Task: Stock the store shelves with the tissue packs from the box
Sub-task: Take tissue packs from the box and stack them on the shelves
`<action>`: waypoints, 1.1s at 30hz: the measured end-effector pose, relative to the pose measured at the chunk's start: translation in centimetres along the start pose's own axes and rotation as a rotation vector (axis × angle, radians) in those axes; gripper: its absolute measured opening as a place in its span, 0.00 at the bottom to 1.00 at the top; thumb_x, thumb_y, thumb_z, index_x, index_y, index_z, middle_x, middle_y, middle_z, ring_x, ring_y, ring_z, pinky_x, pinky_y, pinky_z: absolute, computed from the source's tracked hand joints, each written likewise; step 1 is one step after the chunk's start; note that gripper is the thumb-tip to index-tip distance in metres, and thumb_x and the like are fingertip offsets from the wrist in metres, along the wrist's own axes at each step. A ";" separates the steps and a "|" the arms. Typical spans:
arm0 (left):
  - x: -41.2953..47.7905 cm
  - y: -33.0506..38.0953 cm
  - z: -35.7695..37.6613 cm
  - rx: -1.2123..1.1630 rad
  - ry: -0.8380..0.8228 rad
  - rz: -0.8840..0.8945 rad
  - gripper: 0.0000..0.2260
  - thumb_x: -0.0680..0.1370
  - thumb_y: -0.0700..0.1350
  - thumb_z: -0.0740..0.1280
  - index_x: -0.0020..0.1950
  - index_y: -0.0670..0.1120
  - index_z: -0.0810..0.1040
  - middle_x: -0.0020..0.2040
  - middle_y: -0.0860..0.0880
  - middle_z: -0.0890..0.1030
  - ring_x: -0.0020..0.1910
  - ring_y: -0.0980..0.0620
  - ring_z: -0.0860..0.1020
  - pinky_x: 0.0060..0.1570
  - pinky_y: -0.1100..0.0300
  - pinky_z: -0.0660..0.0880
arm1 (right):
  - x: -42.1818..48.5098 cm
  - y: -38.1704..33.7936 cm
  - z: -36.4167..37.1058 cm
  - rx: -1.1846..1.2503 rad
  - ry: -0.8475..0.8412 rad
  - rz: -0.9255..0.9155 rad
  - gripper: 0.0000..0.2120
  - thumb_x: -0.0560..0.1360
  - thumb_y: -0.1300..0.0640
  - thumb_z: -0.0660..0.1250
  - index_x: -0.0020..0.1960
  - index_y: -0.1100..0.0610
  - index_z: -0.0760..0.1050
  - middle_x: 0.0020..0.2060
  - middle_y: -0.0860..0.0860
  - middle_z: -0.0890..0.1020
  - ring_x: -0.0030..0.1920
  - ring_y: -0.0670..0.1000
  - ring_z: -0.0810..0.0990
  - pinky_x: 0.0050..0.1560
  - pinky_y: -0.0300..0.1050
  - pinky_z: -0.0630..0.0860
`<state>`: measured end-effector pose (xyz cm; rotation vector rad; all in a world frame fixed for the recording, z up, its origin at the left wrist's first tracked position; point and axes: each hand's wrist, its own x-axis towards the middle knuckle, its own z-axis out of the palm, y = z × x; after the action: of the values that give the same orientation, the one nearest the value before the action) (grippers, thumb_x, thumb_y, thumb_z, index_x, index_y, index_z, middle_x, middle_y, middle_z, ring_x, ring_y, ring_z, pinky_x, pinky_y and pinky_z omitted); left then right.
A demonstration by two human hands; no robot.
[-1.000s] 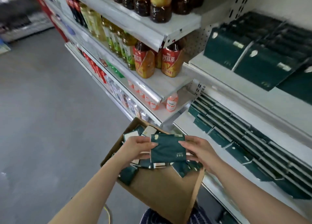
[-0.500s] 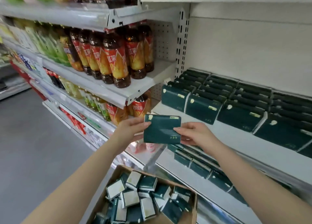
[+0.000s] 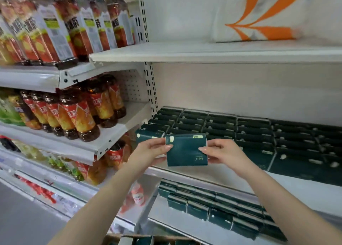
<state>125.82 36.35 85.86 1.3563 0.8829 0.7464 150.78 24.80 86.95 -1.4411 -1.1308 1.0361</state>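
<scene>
Both hands are on one dark green tissue pack (image 3: 186,150). The left hand (image 3: 148,152) pinches its left edge and the right hand (image 3: 222,152) pinches the right edge, thumbs on the front face, so neither hand is free. The pack is upright in the air just in front of the middle shelf (image 3: 296,191), up by the front row, and it's not set down yet.

Progress-wise I'd say this is pretty far along. The middle shelf already carries rows of green packs (image 3: 249,132) running back to the wall, and the lower shelf (image 3: 162,213) has a good block of them too. There's work left though: the cardboard box (image 3: 111,238) peeks in at the bottom edge with packs in it, can't tell how many. The top shelf (image 3: 203,50) only shows a white bag with orange stripes (image 3: 259,13).

As for writing, the held pack has a pale tab along its top edge and a tiny line of light characters low on the right, too small to read. The tea bottles (image 3: 77,115) on the left have red-orange labels with big Chinese characters. It looks like 冰红茶 (iced black tea), but it's blurry. A small pink-and-white bottle (image 3: 137,194) sits further down, label unreadable.
</scene>
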 end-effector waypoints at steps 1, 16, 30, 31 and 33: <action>0.7 0.1 1.2 0.020 -0.012 0.005 0.23 0.65 0.49 0.81 0.58 0.48 0.83 0.53 0.50 0.87 0.54 0.50 0.85 0.51 0.56 0.83 | -0.4 0.1 -1.1 0.005 0.025 0.001 0.07 0.73 0.54 0.76 0.50 0.55 0.84 0.45 0.51 0.87 0.47 0.51 0.87 0.48 0.43 0.83; 4.3 -1.8 8.0 0.433 -0.169 0.092 0.17 0.65 0.54 0.82 0.50 0.53 0.84 0.44 0.54 0.87 0.46 0.55 0.86 0.55 0.54 0.82 | -3.7 2.3 -6.7 -0.230 0.177 0.036 0.07 0.73 0.55 0.76 0.51 0.52 0.83 0.45 0.46 0.87 0.49 0.45 0.85 0.56 0.46 0.82; 5.1 -3.6 9.1 0.829 -0.007 0.152 0.13 0.73 0.55 0.77 0.50 0.48 0.87 0.41 0.58 0.82 0.42 0.60 0.79 0.41 0.70 0.71 | -1.8 4.1 -5.6 -0.793 0.279 0.128 0.15 0.73 0.48 0.75 0.54 0.56 0.82 0.46 0.50 0.85 0.47 0.50 0.82 0.52 0.48 0.80; 5.1 -3.5 9.2 0.850 -0.001 0.160 0.11 0.73 0.55 0.77 0.47 0.48 0.87 0.40 0.57 0.82 0.41 0.58 0.79 0.41 0.67 0.72 | -1.7 4.3 -5.6 -0.805 0.285 0.131 0.15 0.73 0.47 0.75 0.54 0.56 0.82 0.46 0.50 0.84 0.46 0.50 0.82 0.51 0.48 0.80; 5.1 -3.5 9.4 0.893 0.009 0.167 0.11 0.74 0.55 0.76 0.42 0.47 0.85 0.38 0.55 0.82 0.41 0.53 0.80 0.41 0.61 0.76 | -1.6 4.6 -5.5 -0.840 0.291 0.135 0.16 0.74 0.46 0.74 0.55 0.55 0.81 0.46 0.50 0.84 0.46 0.50 0.82 0.50 0.47 0.80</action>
<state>136.33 35.80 81.91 2.2311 1.1830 0.4819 156.37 21.90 83.30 -2.2615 -1.3267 0.3936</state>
